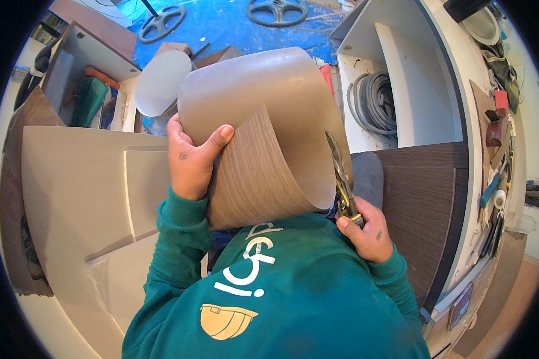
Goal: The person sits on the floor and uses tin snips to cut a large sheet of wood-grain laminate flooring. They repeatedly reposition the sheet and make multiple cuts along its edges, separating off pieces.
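A curled sheet of wood-grain laminate (254, 170) rests against my lap and chest, its plain tan back (257, 81) showing along the upper curve. My left hand (194, 155) grips the sheet's left side, thumb over the grain face and fingers behind. At the right edge of the roll, my right hand (368, 230) is closed round a pair of metal snips (343, 188). The snips point up and slightly left, their dark blades beside the laminate's edge. Whether the blades touch the sheet I cannot tell.
Large tan panels (84, 179) lie to the left. A coil of grey hose (374, 105) sits in a white open cabinet (416, 90) at the right, above a dark wood panel (422, 203). Hand tools (491, 191) line the right bench. Blue sheeting (221, 30) covers the far floor.
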The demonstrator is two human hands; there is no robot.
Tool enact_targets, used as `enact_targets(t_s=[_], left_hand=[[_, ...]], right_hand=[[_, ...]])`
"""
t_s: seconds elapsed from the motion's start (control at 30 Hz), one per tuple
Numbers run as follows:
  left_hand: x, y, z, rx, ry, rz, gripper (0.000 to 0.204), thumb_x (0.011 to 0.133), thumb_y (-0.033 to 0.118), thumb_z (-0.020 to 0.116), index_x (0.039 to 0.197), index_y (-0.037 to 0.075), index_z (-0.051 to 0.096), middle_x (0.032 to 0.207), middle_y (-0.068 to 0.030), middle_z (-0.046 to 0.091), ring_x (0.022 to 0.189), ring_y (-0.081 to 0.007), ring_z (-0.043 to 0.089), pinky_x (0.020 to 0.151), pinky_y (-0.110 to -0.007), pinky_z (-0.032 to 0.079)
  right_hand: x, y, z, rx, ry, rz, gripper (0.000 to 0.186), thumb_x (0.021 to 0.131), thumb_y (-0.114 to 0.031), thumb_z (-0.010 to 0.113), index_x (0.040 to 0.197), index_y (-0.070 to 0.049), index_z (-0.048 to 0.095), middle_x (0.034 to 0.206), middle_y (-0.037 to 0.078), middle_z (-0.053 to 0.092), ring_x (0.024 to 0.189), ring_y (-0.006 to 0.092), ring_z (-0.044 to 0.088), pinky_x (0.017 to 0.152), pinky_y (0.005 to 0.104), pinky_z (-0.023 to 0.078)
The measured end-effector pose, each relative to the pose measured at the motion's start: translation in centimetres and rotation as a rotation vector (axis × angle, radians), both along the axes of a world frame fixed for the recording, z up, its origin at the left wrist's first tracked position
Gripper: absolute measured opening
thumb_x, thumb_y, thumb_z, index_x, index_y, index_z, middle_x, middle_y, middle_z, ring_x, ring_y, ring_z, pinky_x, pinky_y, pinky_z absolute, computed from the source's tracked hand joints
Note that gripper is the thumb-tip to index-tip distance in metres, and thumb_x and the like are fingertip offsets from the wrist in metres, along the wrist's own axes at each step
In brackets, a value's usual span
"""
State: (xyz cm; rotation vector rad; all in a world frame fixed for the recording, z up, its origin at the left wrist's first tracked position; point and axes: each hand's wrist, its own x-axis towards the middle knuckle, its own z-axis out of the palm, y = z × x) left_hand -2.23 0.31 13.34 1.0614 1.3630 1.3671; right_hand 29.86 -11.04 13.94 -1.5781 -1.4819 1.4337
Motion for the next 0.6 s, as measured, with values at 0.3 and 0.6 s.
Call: enact_targets(t_s=[0.3,0.6], left_hand=[[0.7,-0.3,-1.0,-0.001,0.057,-0.008,0.079,0.081,0.02,0.089,0.135,-0.006,0.038,0.126,-0.0183,0.061,0.116,-0.0236,0.06,0.104,-0.036,0.046],[2.6,-0.1,-5.7,-0.182,0.094,-0.031,0.079,0.08,0.023,0.09,0.132,-0.008,0.04,0.123,-0.0185,0.062,0.112,-0.0218,0.061,0.098,-0.035,0.05]], right_hand=[[0.6,-0.2,-0.1,-0.065,-0.063,-0.014,0.038,0.089,-0.029,0.075,0.109,0.003,0.066,0.081,0.009,0.061,0.076,0.0154,0.054,0.071,0.0324,0.047],[2.0,-1.9,0.1,-0.188,-0.14,-0.057,0.036,0.092,-0.03,0.073,0.108,0.002,0.067,0.082,0.009,0.064,0.076,0.015,0.055,0.072,0.0326,0.048]])
